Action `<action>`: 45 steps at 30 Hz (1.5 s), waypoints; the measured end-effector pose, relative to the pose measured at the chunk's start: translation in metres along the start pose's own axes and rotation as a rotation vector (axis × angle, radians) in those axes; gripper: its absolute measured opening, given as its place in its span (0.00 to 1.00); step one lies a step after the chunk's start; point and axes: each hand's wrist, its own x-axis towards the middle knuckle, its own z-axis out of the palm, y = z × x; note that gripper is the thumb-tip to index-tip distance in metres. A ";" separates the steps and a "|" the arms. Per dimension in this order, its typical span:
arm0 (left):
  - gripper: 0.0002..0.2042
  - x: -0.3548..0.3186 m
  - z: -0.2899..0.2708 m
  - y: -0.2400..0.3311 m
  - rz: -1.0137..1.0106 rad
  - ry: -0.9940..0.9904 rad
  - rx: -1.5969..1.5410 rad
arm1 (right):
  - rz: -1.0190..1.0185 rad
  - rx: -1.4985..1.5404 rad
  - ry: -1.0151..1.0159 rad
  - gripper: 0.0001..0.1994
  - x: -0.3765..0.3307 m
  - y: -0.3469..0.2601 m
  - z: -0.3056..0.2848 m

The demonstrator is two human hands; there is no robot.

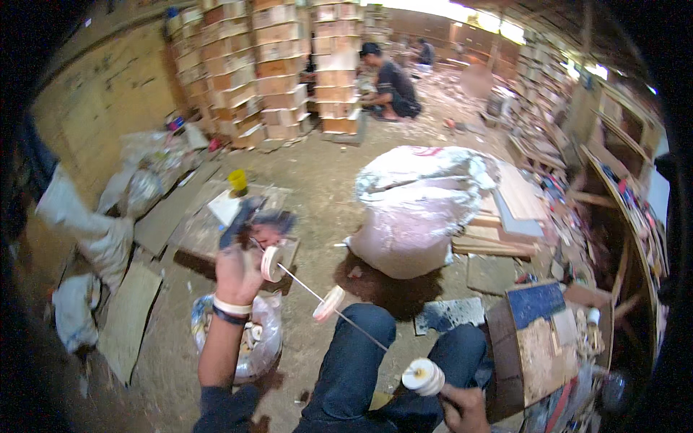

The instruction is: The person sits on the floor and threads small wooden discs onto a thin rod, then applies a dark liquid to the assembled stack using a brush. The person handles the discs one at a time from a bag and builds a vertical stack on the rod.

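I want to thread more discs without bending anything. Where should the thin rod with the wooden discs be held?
Probably at its two ends, as now: the left hand pinches the upper end beside one wooden disc, the right hand the lower end below the spool-like disc. The thin rod slants bare between them, a middle disc riding on it; come from the sides.

Dark blue jeans [354, 361], dark sleeves, white and black wristbands [232, 309] on the left wrist.
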 end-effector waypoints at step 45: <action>0.25 0.032 0.016 -0.054 0.180 0.335 1.513 | -0.386 0.203 0.112 0.18 0.250 0.093 -0.008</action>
